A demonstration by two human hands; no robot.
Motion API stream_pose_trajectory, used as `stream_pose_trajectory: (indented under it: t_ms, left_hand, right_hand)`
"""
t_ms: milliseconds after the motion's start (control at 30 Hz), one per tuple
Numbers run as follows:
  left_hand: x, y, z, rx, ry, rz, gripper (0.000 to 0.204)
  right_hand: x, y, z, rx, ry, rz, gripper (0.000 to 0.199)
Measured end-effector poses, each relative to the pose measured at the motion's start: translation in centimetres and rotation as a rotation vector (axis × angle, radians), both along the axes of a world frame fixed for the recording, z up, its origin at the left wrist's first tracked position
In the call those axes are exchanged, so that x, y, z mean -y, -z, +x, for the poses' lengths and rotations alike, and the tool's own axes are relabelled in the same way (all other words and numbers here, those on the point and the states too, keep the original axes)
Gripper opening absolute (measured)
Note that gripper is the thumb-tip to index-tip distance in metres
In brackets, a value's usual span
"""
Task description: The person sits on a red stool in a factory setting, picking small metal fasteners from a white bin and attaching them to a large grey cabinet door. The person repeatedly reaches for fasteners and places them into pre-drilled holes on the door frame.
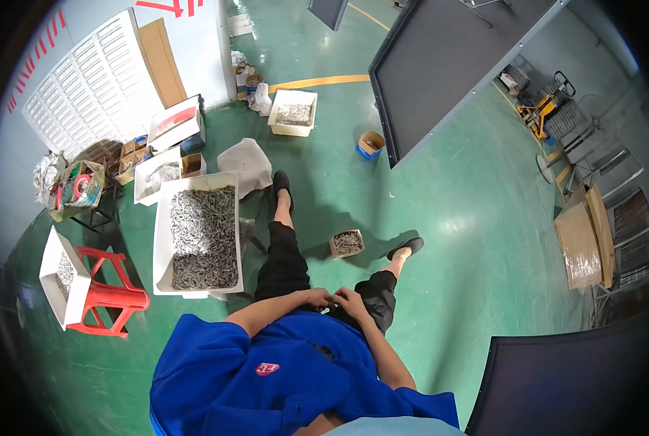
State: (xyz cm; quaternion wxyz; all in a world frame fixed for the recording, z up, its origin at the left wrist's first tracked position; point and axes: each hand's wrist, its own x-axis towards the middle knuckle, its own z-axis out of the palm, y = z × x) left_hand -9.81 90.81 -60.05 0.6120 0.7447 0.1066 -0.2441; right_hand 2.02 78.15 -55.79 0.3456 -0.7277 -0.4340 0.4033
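My left hand [317, 298] and my right hand [350, 302] meet in front of my lap, between my spread thighs. Their fingers are bent and pressed together at the tips; whatever they pinch is too small to make out. To the left of my left knee stands a large white tub [162, 240], holding a heap of small grey metal parts [205, 243]. On the floor between my feet sits a small open box [334, 249] with similar small parts [348, 243] in it.
A red plastic stool [117, 294] bears a tilted white bin [51, 280] at the left. Farther off stand another white bin [292, 131] and a blue-and-brown box [370, 145]. Large dark panels [448, 65] rise at the far right; brown boards [579, 243] lean at the right.
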Motion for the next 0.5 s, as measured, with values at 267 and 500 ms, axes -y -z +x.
stream_pose_trajectory:
  t_ms: [267,500]
  left_hand:
    - [-0.3,-1.0,0.1,-0.136,-0.137,-0.182,0.027]
    - [0.4,-4.9,0.4,-0.14,-0.426,-0.603,0.039]
  right_hand:
    - [0.5,0.7,1.4,-0.458,0.075,0.036,0.015]
    - [1.2,0.2,2.2,-0.704,0.375,0.07,0.011]
